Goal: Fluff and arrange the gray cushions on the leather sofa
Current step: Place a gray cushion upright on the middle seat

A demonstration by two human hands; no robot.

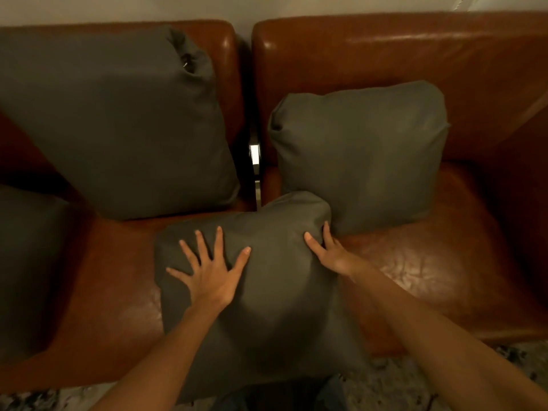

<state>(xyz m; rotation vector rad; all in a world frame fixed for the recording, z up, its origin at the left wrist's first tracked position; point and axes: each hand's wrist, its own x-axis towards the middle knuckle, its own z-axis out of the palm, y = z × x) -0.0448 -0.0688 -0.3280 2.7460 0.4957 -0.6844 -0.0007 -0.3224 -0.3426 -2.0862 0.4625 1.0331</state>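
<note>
At the near edge, a patterned rug (pixel 394 381) is showing below the sofa front. Two bare forearms are reaching forward from the bottom of the view onto the front cushion (pixel 267 307), a gray cushion that is lying across the seam between the two seat sections of the brown leather sofa (pixel 415 262) and overhanging the seat's near edge.

The left hand (pixel 210 274) is resting flat on the upper left face of the front cushion, with all five fingers spread wide and straight, palm down. The right hand (pixel 329 250) is contacting the right edge of the same cushion near its far right corner; the thumb is lying straight on the top face and one finger is extending along the cushion's side. The remaining fingers are hidden behind the fabric, so it cannot be determined whether they are curling round the edge.

Farther back, the right cushion (pixel 361 155) is standing tilted against the right backrest, with its lower edge just behind the front cushion's far right corner. The large left cushion (pixel 118 123) is leaning against the left backrest, one top corner bunched. At the far left edge, a fourth cushion (pixel 26 262) is lying partly out of view on the seat. A pale wall (pixel 118 7) is showing above the backrests.
</note>
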